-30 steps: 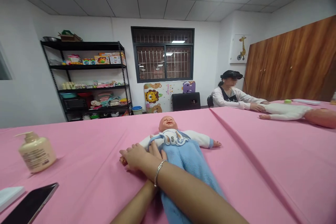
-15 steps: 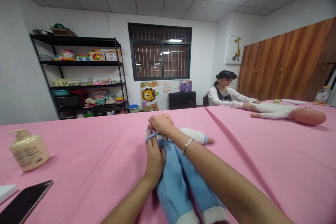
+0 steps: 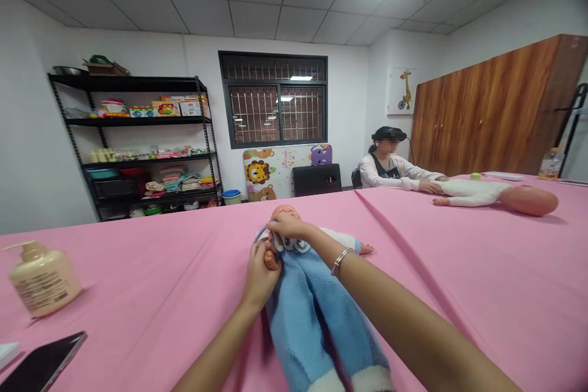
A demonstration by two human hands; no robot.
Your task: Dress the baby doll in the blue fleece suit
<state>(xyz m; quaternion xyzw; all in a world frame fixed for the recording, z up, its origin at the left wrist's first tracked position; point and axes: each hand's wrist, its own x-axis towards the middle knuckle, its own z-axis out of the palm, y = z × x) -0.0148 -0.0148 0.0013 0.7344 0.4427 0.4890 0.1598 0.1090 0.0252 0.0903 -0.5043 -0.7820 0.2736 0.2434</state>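
Note:
A baby doll (image 3: pixel 281 211) lies on its back on the pink cloth, its head away from me. It wears blue fleecy clothes (image 3: pixel 298 306) with white ankle cuffs and a white sleeve (image 3: pixel 342 237) with a blue cuff on the right-hand arm. My left hand (image 3: pixel 261 275) is closed round the doll's other hand (image 3: pixel 270 259), whose small fist shows between my fingers. Fingers pinched, my right hand (image 3: pixel 288 228) grips the blue-edged sleeve (image 3: pixel 261 234) of that arm, near the doll's chin. Part of the chest is hidden behind my right hand.
A pump bottle (image 3: pixel 43 278) and a phone (image 3: pixel 46 361) lie to the left on the pink tablecloth (image 3: pixel 160 294). Across the table at right, a person (image 3: pixel 386 165) handles another doll (image 3: pixel 487 194). Shelves (image 3: pixel 147 122) stand behind.
My left hand has gone from straight fingers inside the blue-edged cuff to a grip on the doll's fist, which now shows. My right hand has shifted slightly right and nearer. The view has tilted up.

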